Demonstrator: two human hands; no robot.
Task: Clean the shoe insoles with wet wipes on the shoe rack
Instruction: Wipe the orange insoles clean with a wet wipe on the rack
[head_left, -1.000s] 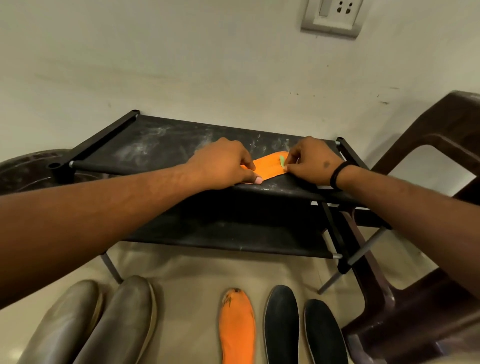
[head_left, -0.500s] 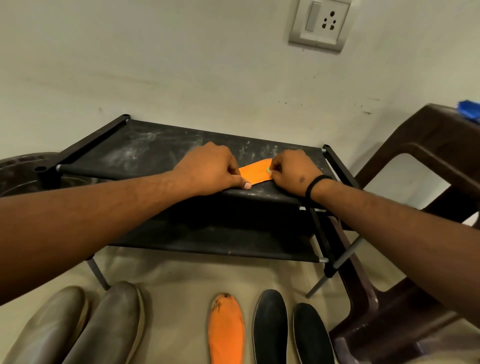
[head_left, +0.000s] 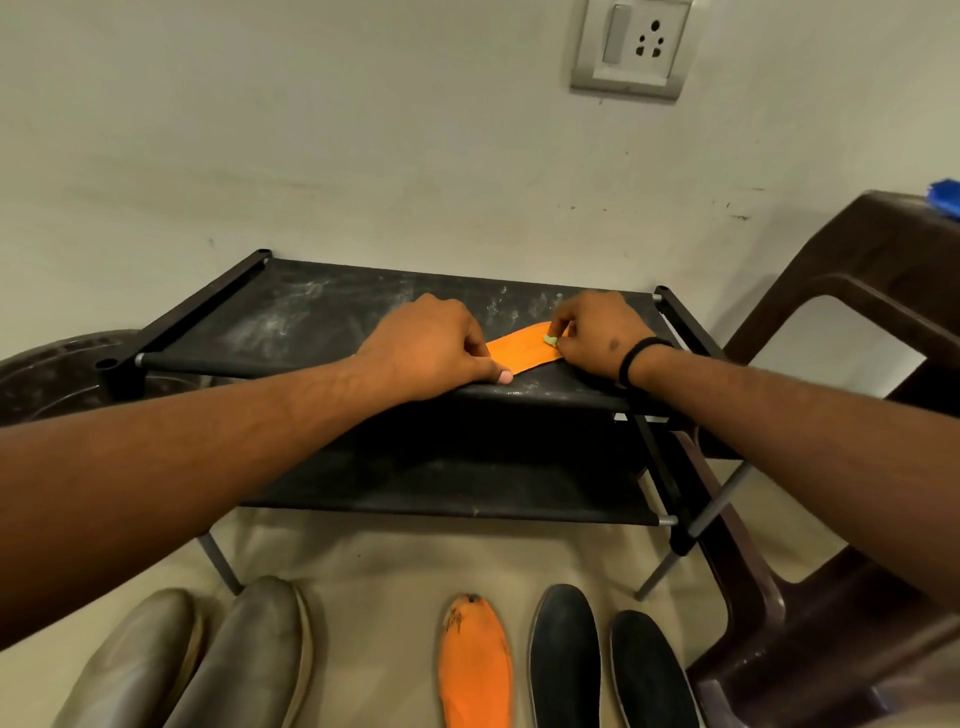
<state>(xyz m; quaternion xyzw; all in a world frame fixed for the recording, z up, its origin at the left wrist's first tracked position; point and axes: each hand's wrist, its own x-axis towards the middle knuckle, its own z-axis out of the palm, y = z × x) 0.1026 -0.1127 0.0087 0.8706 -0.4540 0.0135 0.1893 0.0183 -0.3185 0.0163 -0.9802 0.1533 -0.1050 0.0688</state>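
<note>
We are partway through the job, by our reading. One orange insole (head_left: 524, 351) lies flat on the top shelf of the shoe rack (head_left: 291, 322), toward its front right corner. Our left hand (head_left: 434, 345) covers one end of it, fingers curled down and thumb pressed flat at the shelf's front edge, pinning it in place. Our right hand (head_left: 600, 332) sits on the other end, its fingers (head_left: 558, 332) pinched round a small wad of pale green wet wipe (head_left: 550, 340) that touches the insole's surface. So we judge the wiping of this insole is under way, not finished; whether it is clean yet we cannot tell, since much of it is hidden under our hands.

Left to do, it seems: a second orange insole (head_left: 475, 665) lies on the floor in front of the rack, with a dark smudge at its far tip, and just right of it two black insoles (head_left: 563, 654) lie side by side. None of these is on the rack. A pair of grey-brown shoes (head_left: 208, 660) stands on the floor toward the left.

As for containers, we see no wipe packet or bin. A dark round basin (head_left: 47, 369) sits beyond the rack's left edge; its contents are not visible. The rack's lower shelf shows nothing we can make out.
</note>
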